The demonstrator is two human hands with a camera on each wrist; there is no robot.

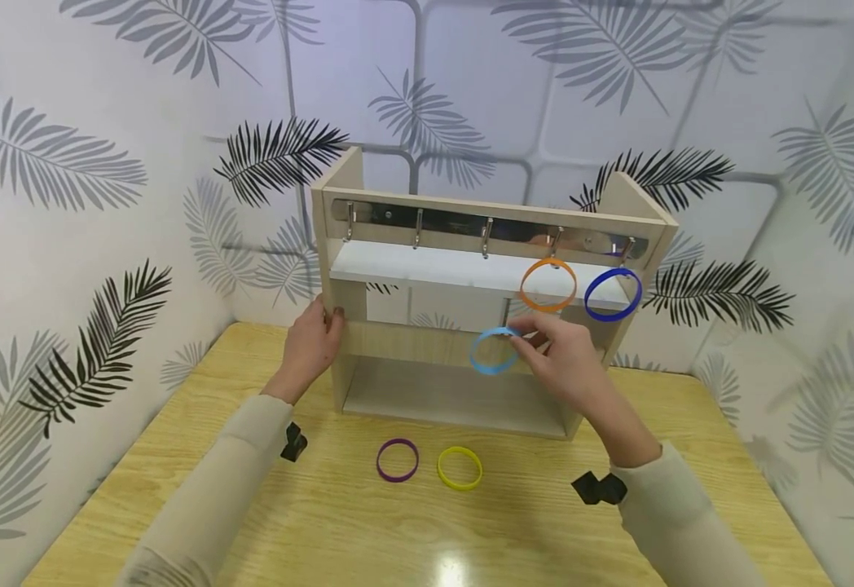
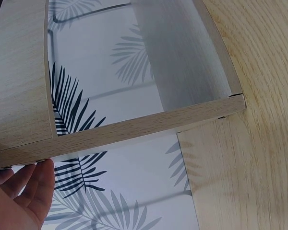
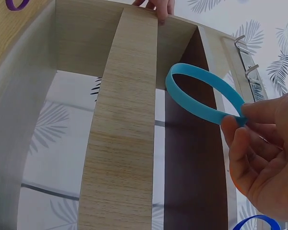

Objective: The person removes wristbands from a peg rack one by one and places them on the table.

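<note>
My right hand (image 1: pixel 562 359) pinches a light blue wristband (image 3: pixel 197 108) between thumb and fingertips, in front of the wooden shelf (image 1: pixel 427 344) and below its hook rail (image 1: pixel 456 228). My left hand (image 1: pixel 311 342) holds the shelf's left side panel, thumb at the front edge; in the left wrist view its fingers (image 2: pixel 41 187) lie against that panel. From the hook at the right end hangs a dark blue wristband (image 1: pixel 613 317), and from the hook beside it an orange wristband (image 1: pixel 548 308). The hooks further left carry nothing.
A purple wristband (image 1: pixel 397 479) and a yellow wristband (image 1: pixel 460 487) lie on the wooden table (image 1: pixel 368 538) in front of the shelf. Behind it stands a wall (image 1: pixel 471 90) with a leaf pattern.
</note>
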